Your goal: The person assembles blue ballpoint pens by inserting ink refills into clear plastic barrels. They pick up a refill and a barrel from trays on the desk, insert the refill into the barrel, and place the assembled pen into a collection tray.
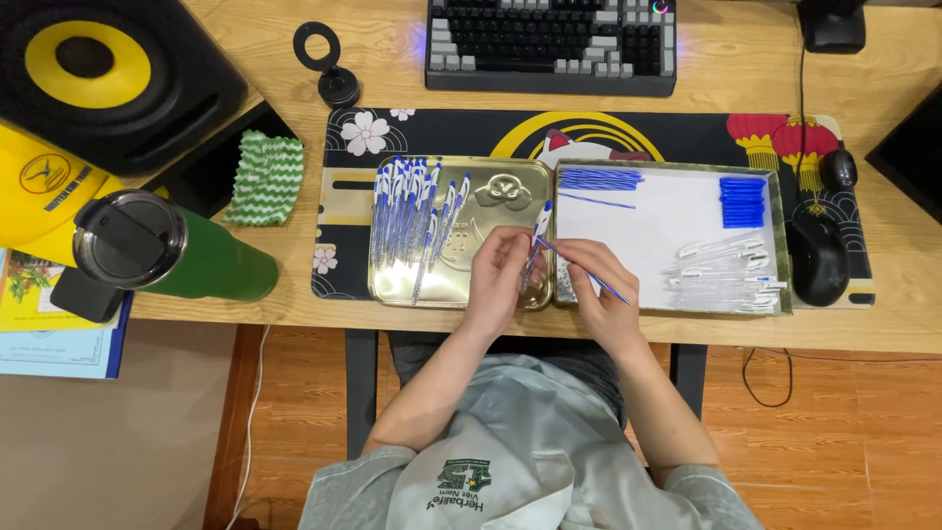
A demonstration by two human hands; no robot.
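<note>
My left hand grips a white and blue pen, held upright over the right edge of a gold tin tray. My right hand pinches a thin blue refill whose tip points toward the pen. Several assembled pens lie fanned out on the left part of the gold tray. A white-lined tray to the right holds blue refills, a stack of blue caps and several clear barrels.
Both trays rest on a patterned desk mat. A keyboard lies behind it, a black mouse to the right. At the left stand a green tumbler, a black and yellow speaker and a green zigzag cloth.
</note>
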